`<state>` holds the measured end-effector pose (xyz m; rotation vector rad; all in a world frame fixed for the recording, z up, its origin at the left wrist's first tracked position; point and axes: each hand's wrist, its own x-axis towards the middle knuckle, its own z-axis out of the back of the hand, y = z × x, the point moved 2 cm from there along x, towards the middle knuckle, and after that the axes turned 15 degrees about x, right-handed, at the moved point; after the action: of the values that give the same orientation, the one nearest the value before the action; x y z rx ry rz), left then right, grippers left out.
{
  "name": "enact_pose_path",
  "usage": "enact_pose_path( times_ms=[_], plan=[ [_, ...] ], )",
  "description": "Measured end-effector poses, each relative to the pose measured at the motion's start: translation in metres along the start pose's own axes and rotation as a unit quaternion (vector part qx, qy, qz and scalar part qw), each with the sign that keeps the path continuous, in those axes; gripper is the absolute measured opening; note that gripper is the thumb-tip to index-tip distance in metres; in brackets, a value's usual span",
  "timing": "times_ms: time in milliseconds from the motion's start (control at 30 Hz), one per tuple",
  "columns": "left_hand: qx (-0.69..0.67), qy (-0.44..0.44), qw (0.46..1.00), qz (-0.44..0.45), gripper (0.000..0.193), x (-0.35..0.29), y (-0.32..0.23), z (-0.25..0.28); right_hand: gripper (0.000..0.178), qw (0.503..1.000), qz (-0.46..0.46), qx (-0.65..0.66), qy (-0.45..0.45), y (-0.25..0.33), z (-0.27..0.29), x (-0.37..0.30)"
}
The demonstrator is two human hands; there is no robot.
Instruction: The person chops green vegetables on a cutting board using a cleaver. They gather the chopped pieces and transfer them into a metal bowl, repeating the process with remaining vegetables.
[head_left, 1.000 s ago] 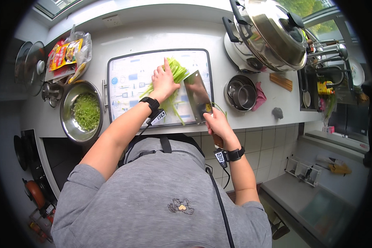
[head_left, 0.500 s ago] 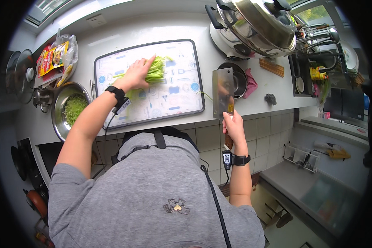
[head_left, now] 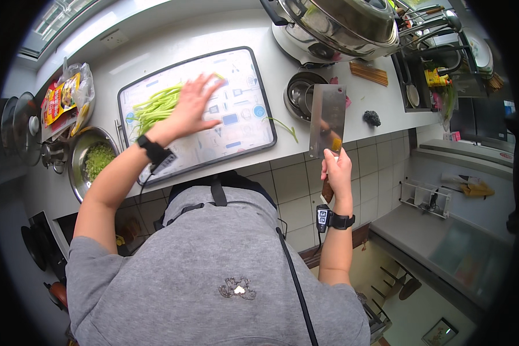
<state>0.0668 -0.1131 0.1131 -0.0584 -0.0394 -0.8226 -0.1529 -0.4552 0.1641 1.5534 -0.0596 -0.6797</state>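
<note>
My left hand is over the cutting board, fingers spread, holding nothing. Against its left side lies a bunch of slim green vegetable stalks, partly hidden by the hand and wrist; whether the palm touches them I cannot tell. One stray stalk crosses the board's right rim onto the counter. Closed round the handle of a cleaver, my right hand is at the counter's front edge, right of the board. The broad blade points away from me and overlaps the view of small pans behind it.
A steel bowl of chopped green bits stands left of the board, near bagged packets. Nested small pans sit beyond the cleaver, below a large steamer pot. Chopsticks and a dark scouring pad lie farther right.
The stalks now lie farther left on the board, spread out more loosely. My left hand's fingers have spread off them. The cleaver has shifted slightly right, and the whole view has moved a little.
</note>
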Motion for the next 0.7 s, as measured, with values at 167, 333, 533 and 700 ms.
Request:
enact_pose_path(
  times_ms=[167,333,533,700],
  plan=[
    [-0.009,-0.056,0.993,-0.100,0.045,0.065,-0.099,-0.033,0.017,1.000,0.011,-0.002,-0.023,0.004,-0.002,-0.002],
    [0.046,-0.048,0.993,-0.099,0.021,0.078,-0.128,-0.063,0.019,1.000,0.008,-0.009,-0.011,0.001,-0.006,-0.008],
    [-0.017,-0.094,0.995,-0.016,0.017,0.052,-0.094,-0.025,0.019,1.000,-0.009,0.000,0.006,-0.005,-0.015,-0.001],
    [-0.017,-0.104,0.991,0.087,0.017,-0.021,0.010,0.032,0.019,0.999,-0.015,-0.019,0.033,-0.001,-0.032,0.014]
  ],
)
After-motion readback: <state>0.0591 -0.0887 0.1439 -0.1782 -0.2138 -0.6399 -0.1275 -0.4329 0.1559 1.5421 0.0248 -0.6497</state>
